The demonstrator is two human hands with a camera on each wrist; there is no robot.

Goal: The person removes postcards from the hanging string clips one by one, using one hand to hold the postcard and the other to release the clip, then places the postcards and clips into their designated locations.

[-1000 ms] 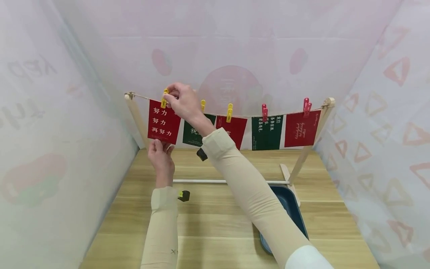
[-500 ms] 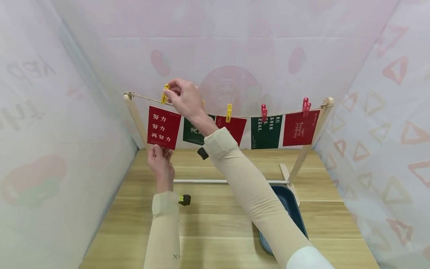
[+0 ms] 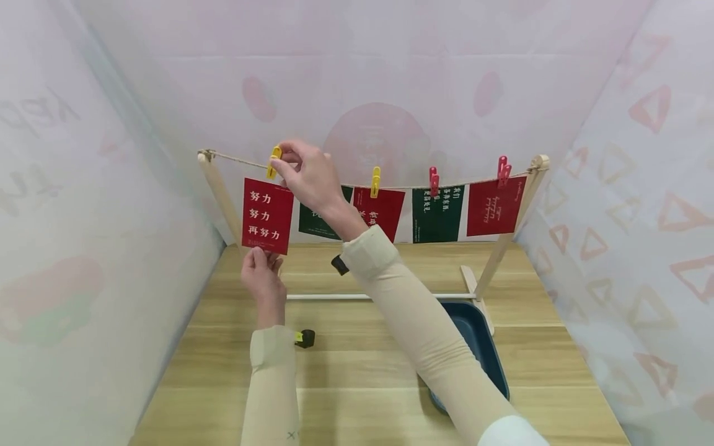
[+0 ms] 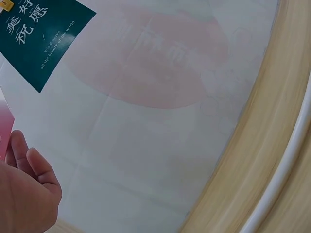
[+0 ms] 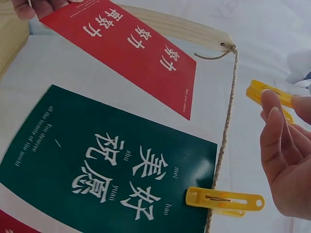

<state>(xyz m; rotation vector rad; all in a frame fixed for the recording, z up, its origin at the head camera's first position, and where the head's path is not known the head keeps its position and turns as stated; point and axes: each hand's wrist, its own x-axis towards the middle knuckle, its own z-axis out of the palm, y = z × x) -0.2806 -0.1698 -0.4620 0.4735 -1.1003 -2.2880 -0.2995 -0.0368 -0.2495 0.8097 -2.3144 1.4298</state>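
My left hand (image 3: 263,280) pinches the bottom edge of a red card (image 3: 267,214) with white characters. The card stands upright below the left end of the twine line (image 3: 240,160); in the right wrist view its top edge is apart from the twine (image 5: 230,97). My right hand (image 3: 315,179) pinches a yellow clothespin (image 5: 272,93) between thumb and fingers, and that clothespin is clear of both twine and card. A green card (image 5: 97,155) hangs beside them, held to the twine by another yellow clothespin (image 5: 224,199). In the left wrist view my left hand (image 4: 29,189) shows partly.
Farther right hang a red card (image 3: 390,207) under a yellow clothespin (image 3: 376,182), then a green card (image 3: 437,217) and a red card (image 3: 493,210) under pink clothespins. Wooden posts (image 3: 504,248) carry the line. A dark blue tray (image 3: 481,337) sits beneath my right forearm.
The red card in my left hand has come down, away from the twine. My right hand lifted the yellow clothespin off the card and line, then lowered slightly. The view shifted a little.
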